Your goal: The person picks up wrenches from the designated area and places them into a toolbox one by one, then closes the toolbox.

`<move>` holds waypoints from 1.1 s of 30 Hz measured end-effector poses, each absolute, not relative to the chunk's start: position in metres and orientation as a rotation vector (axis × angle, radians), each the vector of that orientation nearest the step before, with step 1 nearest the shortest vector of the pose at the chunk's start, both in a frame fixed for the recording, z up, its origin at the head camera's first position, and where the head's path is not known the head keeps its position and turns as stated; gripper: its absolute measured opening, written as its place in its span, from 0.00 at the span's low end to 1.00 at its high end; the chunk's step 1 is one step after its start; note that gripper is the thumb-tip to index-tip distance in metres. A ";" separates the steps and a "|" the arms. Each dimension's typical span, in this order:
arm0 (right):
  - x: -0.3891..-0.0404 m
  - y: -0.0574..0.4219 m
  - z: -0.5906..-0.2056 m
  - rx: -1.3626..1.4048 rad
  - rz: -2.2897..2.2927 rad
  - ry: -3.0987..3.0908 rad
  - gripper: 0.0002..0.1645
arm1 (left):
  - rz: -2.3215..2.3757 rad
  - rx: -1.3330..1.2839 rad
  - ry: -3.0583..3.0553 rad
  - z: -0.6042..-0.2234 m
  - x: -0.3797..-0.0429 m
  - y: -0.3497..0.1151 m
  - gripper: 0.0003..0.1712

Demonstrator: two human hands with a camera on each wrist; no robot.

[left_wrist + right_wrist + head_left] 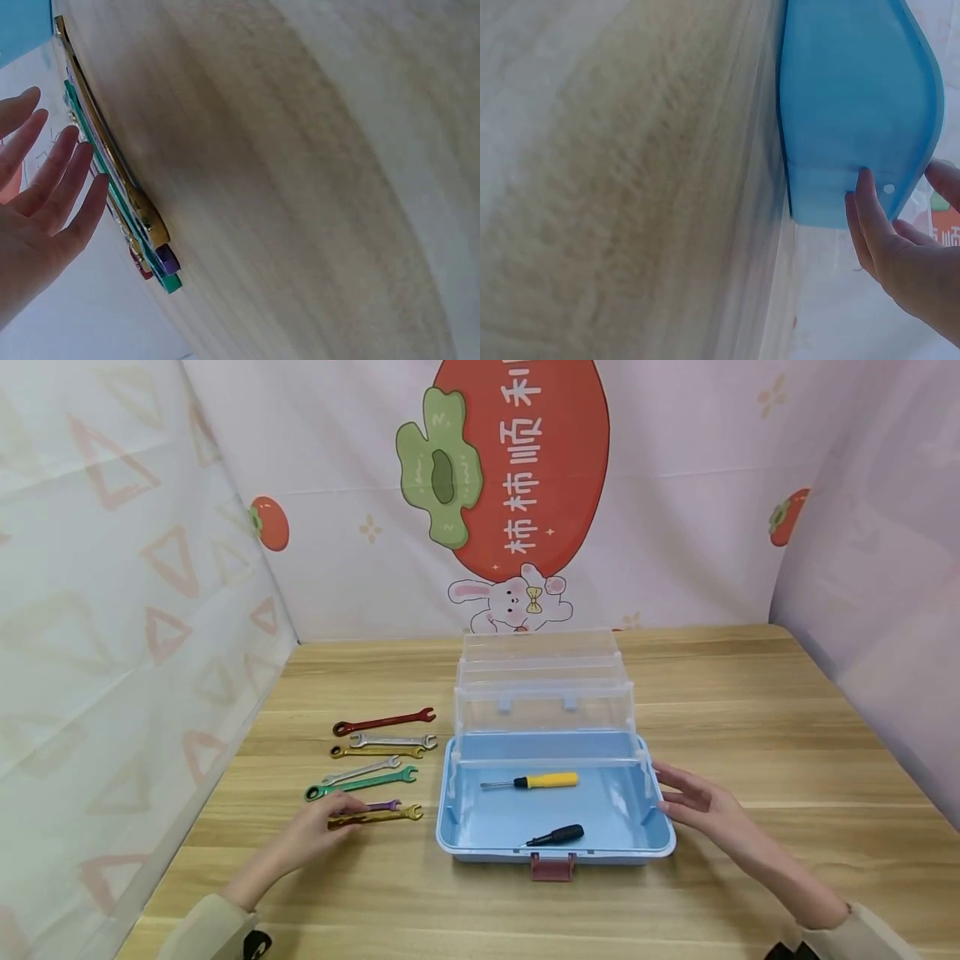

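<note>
My left hand (330, 818) hovers at the near end of the wrench row, fingertips right at the purple wrench (386, 806) and gold wrench (393, 814). In the left wrist view its fingers (56, 180) are spread and loosely bent, nothing between them. My right hand (701, 802) rests against the right side of a light blue toolbox (555, 856), a digit at the rim and other fingers (874, 206) lying along the outer wall. The toolbox's clear lid (543, 710) stands raised. Inside lie a yellow-handled screwdriver (551, 780) and a black-handled screwdriver (558, 836).
Beyond the left hand lie a green wrench (360, 783), silver wrenches (393, 741), another gold wrench (382, 752) and a red wrench (382, 722). A dark red latch (552, 867) hangs on the toolbox front. Printed cloth walls (345, 577) border the wooden table (772, 718).
</note>
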State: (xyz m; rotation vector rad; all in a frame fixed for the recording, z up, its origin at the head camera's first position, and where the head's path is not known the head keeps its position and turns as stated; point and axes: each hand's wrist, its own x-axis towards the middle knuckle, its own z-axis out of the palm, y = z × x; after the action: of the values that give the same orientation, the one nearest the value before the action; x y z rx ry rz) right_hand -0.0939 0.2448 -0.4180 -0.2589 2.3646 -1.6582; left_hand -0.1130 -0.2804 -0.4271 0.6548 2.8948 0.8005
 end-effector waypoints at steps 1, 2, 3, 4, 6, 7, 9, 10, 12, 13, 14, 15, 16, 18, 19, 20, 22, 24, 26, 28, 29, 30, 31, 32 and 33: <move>-0.094 0.245 -0.418 -0.246 -1.653 2.362 0.35 | 0.799 0.652 2.889 -0.428 -0.113 -0.281 0.13; -0.094 0.245 -0.418 -0.235 -1.649 2.363 0.35 | 0.799 0.655 2.881 -0.429 -0.114 -0.281 0.13; -0.094 0.245 -0.418 -0.235 -1.644 2.365 0.35 | 0.796 0.655 2.875 -0.429 -0.114 -0.280 0.12; -0.093 0.245 -0.418 -0.237 -1.639 2.368 0.35 | 0.794 0.658 2.872 -0.430 -0.115 -0.280 0.12; -0.093 0.246 -0.418 -0.237 -1.634 2.367 0.35 | 0.781 0.657 2.864 -0.431 -0.116 -0.280 0.11; -0.093 0.246 -0.418 -0.231 -1.635 2.363 0.35 | 0.771 0.658 2.864 -0.432 -0.117 -0.280 0.11; -0.093 0.246 -0.419 -0.239 -1.639 2.357 0.35 | 0.748 0.654 2.869 -0.433 -0.118 -0.279 0.11; -0.094 0.247 -0.419 -0.235 -1.642 2.352 0.36 | 0.735 0.655 2.876 -0.434 -0.118 -0.278 0.11; -0.094 0.247 -0.420 -0.218 -1.652 2.339 0.36 | 0.708 0.658 2.891 -0.435 -0.119 -0.277 0.11; -0.094 0.247 -0.420 -0.219 -1.654 2.336 0.36 | 0.695 0.658 2.900 -0.435 -0.119 -0.276 0.11; -0.094 0.247 -0.420 -0.220 -1.656 2.334 0.36 | 0.687 0.655 2.907 -0.436 -0.120 -0.276 0.10; -0.094 0.247 -0.421 -0.219 -1.658 2.330 0.36 | 0.683 0.653 2.912 -0.436 -0.120 -0.275 0.10; -0.094 0.247 -0.421 -0.215 -1.659 2.326 0.36 | 0.676 0.648 2.916 -0.436 -0.121 -0.275 0.10; -0.094 0.247 -0.422 -0.207 -1.658 2.319 0.36 | 0.679 0.640 2.917 -0.437 -0.122 -0.275 0.10; -0.094 0.247 -0.422 -0.204 -1.657 2.317 0.36 | 0.683 0.645 2.913 -0.437 -0.123 -0.275 0.10; -0.094 0.247 -0.422 -0.202 -1.658 2.313 0.36 | 0.692 0.652 2.906 -0.437 -0.124 -0.275 0.10; -0.094 0.247 -0.423 -0.202 -1.665 2.302 0.36 | 0.715 0.680 2.881 -0.438 -0.126 -0.276 0.10; -0.094 0.248 -0.423 -0.209 -1.667 2.297 0.36 | 0.730 0.719 2.854 -0.438 -0.129 -0.278 0.10; -0.094 0.248 -0.424 -0.214 -1.666 2.295 0.36 | 0.746 0.749 2.821 -0.438 -0.131 -0.280 0.09; -0.094 0.248 -0.424 -0.215 -1.663 2.294 0.36 | 0.764 0.767 2.785 -0.438 -0.133 -0.281 0.09; -0.094 0.248 -0.424 -0.214 -1.666 2.291 0.36 | 0.773 0.776 2.770 -0.438 -0.134 -0.282 0.09; -0.095 0.248 -0.424 -0.214 -1.667 2.289 0.36 | 0.779 0.779 2.756 -0.438 -0.135 -0.283 0.09; -0.095 0.248 -0.424 -0.213 -1.669 2.286 0.36 | 0.790 0.782 2.742 -0.438 -0.136 -0.283 0.09; -0.095 0.248 -0.425 -0.212 -1.672 2.283 0.36 | 0.804 0.785 2.728 -0.438 -0.137 -0.284 0.09; -0.095 0.248 -0.425 -0.210 -1.676 2.277 0.37 | 0.815 0.788 2.719 -0.438 -0.137 -0.285 0.09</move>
State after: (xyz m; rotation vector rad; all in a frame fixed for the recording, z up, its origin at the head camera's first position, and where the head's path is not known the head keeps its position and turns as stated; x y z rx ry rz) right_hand -0.0945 0.2480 -0.4246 -0.2099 2.2773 -1.6762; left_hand -0.1373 -0.2846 -0.4384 0.7878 2.7193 0.8146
